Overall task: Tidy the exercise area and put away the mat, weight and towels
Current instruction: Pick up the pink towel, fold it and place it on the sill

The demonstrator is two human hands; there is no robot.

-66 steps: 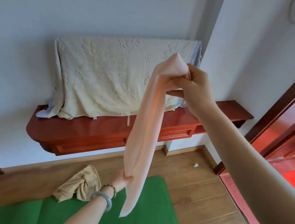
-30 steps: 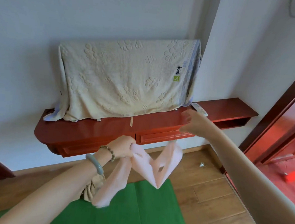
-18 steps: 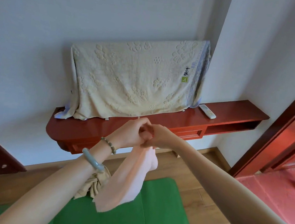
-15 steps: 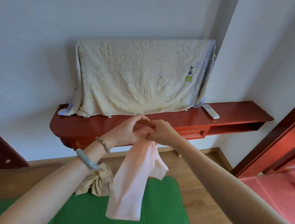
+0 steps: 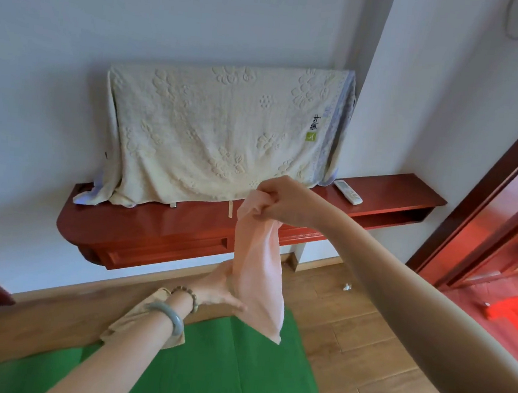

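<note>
**A:** So, what takes up the most room?

**B:** Green mat (image 5: 206, 375), spread on the wood floor (image 5: 362, 359), far edge near the red shelf (image 5: 155, 231) on the wall. A cream cover (image 5: 219, 137) drapes something standing on the shelf, from its left end past the middle. What's under it is hidden.

**A:** And the towels?

**B:** Pink towel (image 5: 256, 270) hangs in the air before the shelf's front edge, its tip over the mat's far right corner. Tan towel (image 5: 131, 319) lies crumpled at the mat's far edge, partly behind the left wrist.

**A:** Hands?

**B:** Right hand (image 5: 277, 199) is on top, fingers curled tight, pinching the pink towel's bunched upper end. Left hand (image 5: 216, 289) is lower, palm spread and thumb wide, flat against the towel's middle. Its fingertips go behind the cloth.

**A:** Anything small?

**B:** Remote (image 5: 349, 192) on the shelf toward its right end, just beside the cover's corner. Jade bangle (image 5: 169, 315) and bead bracelet (image 5: 188, 293) on the left wrist. White scrap (image 5: 346, 286) on the floor, apart from the mat
</note>
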